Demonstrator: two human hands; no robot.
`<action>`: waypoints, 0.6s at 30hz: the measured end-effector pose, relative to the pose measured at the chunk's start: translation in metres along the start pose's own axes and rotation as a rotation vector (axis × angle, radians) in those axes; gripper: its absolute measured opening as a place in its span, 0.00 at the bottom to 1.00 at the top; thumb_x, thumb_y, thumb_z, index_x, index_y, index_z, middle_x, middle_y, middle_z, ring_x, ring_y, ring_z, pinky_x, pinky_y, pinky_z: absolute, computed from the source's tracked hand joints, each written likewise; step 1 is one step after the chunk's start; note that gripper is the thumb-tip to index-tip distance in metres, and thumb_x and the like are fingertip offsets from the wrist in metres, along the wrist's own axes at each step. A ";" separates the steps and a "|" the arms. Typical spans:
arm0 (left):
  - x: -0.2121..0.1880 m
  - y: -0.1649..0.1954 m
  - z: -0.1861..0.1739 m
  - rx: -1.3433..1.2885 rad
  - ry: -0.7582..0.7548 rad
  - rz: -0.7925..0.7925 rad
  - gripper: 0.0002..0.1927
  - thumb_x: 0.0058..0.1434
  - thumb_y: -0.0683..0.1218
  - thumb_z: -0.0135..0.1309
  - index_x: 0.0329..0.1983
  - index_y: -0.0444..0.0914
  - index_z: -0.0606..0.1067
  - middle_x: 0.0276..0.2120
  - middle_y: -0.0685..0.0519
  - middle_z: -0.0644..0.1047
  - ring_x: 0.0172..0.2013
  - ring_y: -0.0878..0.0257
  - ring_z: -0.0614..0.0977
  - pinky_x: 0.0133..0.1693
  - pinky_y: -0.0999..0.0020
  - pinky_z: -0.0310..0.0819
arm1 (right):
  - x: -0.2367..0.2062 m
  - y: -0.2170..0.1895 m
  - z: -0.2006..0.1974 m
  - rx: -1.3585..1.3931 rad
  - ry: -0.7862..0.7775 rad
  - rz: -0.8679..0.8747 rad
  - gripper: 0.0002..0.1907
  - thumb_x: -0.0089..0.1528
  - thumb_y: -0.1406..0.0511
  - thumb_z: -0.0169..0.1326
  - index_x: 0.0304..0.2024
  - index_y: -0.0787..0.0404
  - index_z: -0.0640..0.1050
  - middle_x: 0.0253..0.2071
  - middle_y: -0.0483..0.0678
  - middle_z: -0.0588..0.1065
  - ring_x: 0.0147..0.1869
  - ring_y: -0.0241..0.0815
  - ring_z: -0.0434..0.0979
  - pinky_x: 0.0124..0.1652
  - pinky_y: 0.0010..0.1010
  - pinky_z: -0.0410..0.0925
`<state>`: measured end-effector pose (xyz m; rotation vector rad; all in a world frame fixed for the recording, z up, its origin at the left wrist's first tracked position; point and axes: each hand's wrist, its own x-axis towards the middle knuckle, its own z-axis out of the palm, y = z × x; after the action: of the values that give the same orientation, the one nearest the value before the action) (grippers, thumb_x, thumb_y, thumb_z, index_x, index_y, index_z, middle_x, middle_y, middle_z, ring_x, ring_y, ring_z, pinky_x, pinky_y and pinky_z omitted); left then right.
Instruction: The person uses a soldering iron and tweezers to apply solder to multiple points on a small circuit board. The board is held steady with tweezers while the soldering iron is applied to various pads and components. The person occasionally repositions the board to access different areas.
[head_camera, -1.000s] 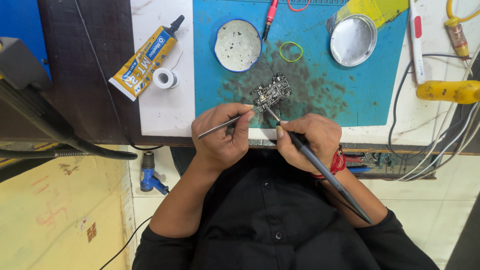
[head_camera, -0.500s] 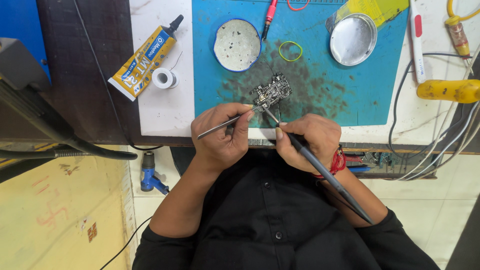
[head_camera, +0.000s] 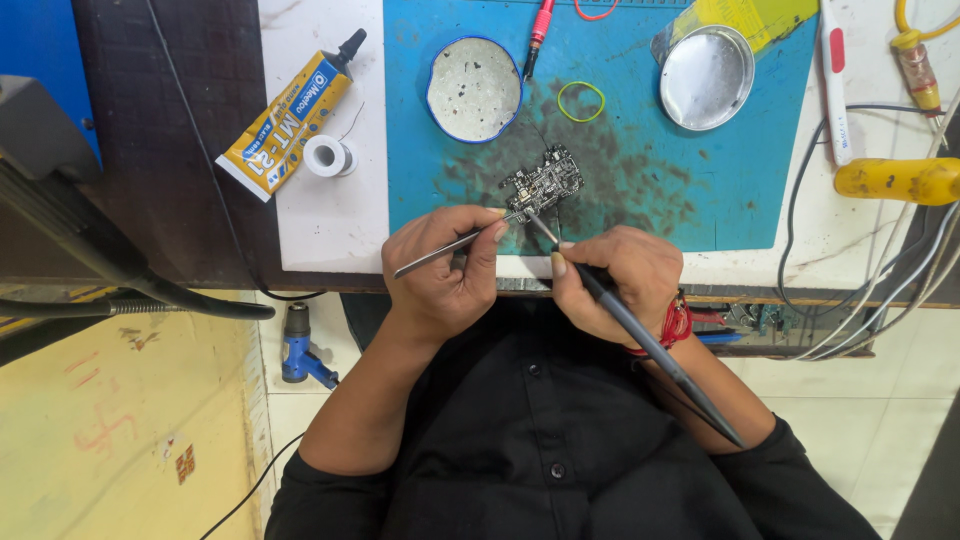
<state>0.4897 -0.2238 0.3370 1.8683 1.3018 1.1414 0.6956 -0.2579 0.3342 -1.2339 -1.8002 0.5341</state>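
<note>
Left hand (head_camera: 445, 265): fingers pinch metal tweezers (head_camera: 450, 243), tips at the circuit board (head_camera: 542, 184).
Right hand (head_camera: 615, 280): fingers pressed around a soldering iron (head_camera: 640, 335), tip touching the board's near edge.
Board: just beyond both fingertips, on the blue mat (head_camera: 720, 190).
Glue tube (head_camera: 285, 120): yellow, far left of the fingers, slanted.
Open room: mat right of the board.

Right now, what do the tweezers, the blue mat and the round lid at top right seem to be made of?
Tweezers in the left hand: bare metal, thin, grey, slightly shiny. Blue mat: probably silicone or rubber, matte, dark-stained at its middle. Round lid: likely tin or steel, silvery with a dull sheen and raised rim.
</note>
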 end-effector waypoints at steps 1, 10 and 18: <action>0.000 0.000 0.000 -0.003 0.001 0.002 0.05 0.66 0.41 0.62 0.41 0.38 0.77 0.32 0.50 0.81 0.31 0.55 0.84 0.34 0.65 0.75 | 0.000 0.000 0.000 0.007 -0.001 0.001 0.09 0.56 0.73 0.65 0.35 0.62 0.76 0.27 0.49 0.77 0.26 0.43 0.76 0.29 0.31 0.67; 0.000 0.000 0.000 -0.005 0.001 -0.015 0.04 0.66 0.41 0.62 0.41 0.38 0.77 0.32 0.50 0.81 0.30 0.56 0.83 0.34 0.66 0.74 | -0.006 0.004 0.001 -0.069 0.111 -0.016 0.14 0.61 0.72 0.68 0.46 0.63 0.76 0.33 0.53 0.76 0.33 0.49 0.78 0.32 0.32 0.69; -0.001 -0.001 0.000 -0.001 -0.002 0.001 0.05 0.66 0.41 0.62 0.41 0.38 0.77 0.32 0.50 0.81 0.31 0.55 0.84 0.35 0.65 0.75 | -0.009 0.002 -0.001 -0.085 0.021 -0.046 0.10 0.60 0.72 0.65 0.40 0.66 0.77 0.32 0.52 0.78 0.31 0.49 0.79 0.32 0.35 0.69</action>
<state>0.4895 -0.2242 0.3363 1.8695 1.2990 1.1398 0.6986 -0.2658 0.3296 -1.2477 -1.8454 0.4218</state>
